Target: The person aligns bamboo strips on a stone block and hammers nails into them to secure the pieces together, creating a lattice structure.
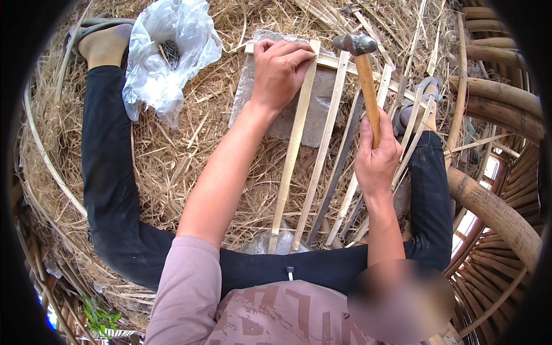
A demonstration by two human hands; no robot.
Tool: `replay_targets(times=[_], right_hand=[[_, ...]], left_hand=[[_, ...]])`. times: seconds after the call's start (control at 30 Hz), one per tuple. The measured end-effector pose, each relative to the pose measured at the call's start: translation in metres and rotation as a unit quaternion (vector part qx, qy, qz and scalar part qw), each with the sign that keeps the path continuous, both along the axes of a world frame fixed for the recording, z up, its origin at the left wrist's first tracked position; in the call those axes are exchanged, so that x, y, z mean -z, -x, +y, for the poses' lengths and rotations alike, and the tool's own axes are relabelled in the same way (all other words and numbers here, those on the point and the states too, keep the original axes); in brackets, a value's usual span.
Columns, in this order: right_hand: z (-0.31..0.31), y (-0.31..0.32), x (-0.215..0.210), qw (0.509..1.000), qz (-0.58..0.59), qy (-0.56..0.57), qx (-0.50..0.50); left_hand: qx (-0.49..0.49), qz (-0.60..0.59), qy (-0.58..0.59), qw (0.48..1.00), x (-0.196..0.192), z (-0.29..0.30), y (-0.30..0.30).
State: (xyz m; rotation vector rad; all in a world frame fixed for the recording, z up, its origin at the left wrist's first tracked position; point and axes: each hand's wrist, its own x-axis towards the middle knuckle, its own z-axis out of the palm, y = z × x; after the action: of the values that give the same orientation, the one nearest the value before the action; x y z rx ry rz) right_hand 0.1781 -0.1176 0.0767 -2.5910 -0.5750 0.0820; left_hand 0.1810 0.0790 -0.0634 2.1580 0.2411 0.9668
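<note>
On the stone (322, 109) at twelve o'clock, my left hand (280, 69) pinched a slat (293, 149), fingers curled. At two o'clock, my right hand (376, 158) gripped the hammer (365, 75) in a closed fist.

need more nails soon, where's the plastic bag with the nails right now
In the head view the clear plastic bag lies on the straw at upper left, beside the person's left foot and left of the grey stone slab where the left hand rests.

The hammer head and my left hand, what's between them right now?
In the head view, one upright bamboo slat and the cross strip over the grey stone slab lie between the hammer head and the left hand.
</note>
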Motion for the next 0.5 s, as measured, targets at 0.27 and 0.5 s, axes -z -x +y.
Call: replay_targets(times=[0.27, 0.5], right_hand=[[-0.0003, -0.0048, -0.0009, 1.0, -0.006, -0.015, 0.008], [-0.0019, -0.0052, 0.0012, 0.999, 0.007, -0.027, 0.026]], left_hand=[[0.004, 0.02, 0.049, 0.999, -0.0005, 0.0003, -0.0005], [0.007, 0.029, 0.056, 0.998, -0.0013, 0.0008, -0.0002]])
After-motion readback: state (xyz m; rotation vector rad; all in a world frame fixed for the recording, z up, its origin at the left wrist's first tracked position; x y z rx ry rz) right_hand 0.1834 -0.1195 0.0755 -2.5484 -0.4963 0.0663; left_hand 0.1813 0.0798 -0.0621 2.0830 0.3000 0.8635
